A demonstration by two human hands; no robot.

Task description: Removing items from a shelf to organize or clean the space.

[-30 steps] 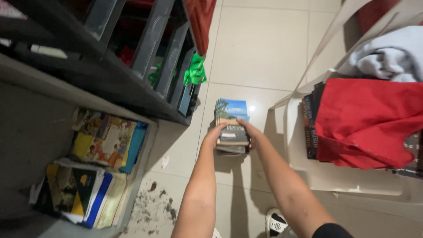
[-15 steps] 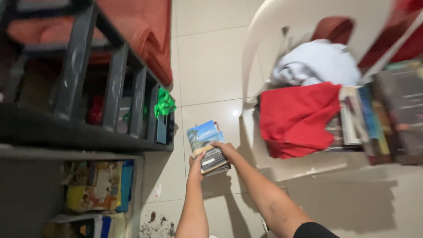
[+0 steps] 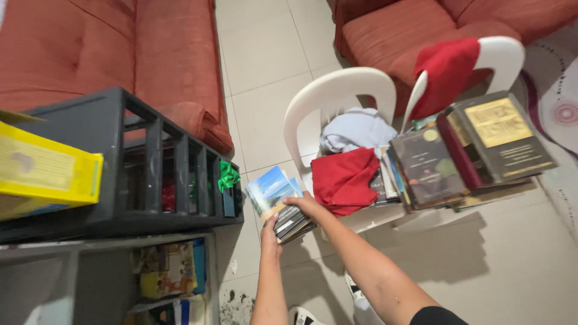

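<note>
Yellow cardboard box [image 3: 45, 174] sits at the far left, on top of a dark grey plastic rack w/ open slots [image 3: 144, 168]. A green ribbon bow [image 3: 227, 176] hangs at the rack's right end. Under the rack, a grey shelf [image 3: 108, 247] holds colourful picture books [image 3: 168, 271]. Behind the rack is an orange-red sofa [image 3: 120, 54].

In the middle, over the pale tiled floor [image 3: 265, 72], both hands hold a small stack of thin books w/ a blue sky cover [image 3: 278, 201]. The left hand [image 3: 270, 232] is under the stack's near end, fingers pressed up vs. it. The right hand [image 3: 307, 206] grips the right edge, fingers curled round the books. Stack is tilted, just left of a white plastic chair [image 3: 337, 102].

On the chair seat lie a red cloth [image 3: 346, 180] & a light blue cloth [image 3: 355, 129]. Next to them stand more books, incl. 2 big dark hardcover books [image 3: 469, 150]. A 2nd white chair [image 3: 500, 57] w/ a red cloth over its back is at the right.
</note>
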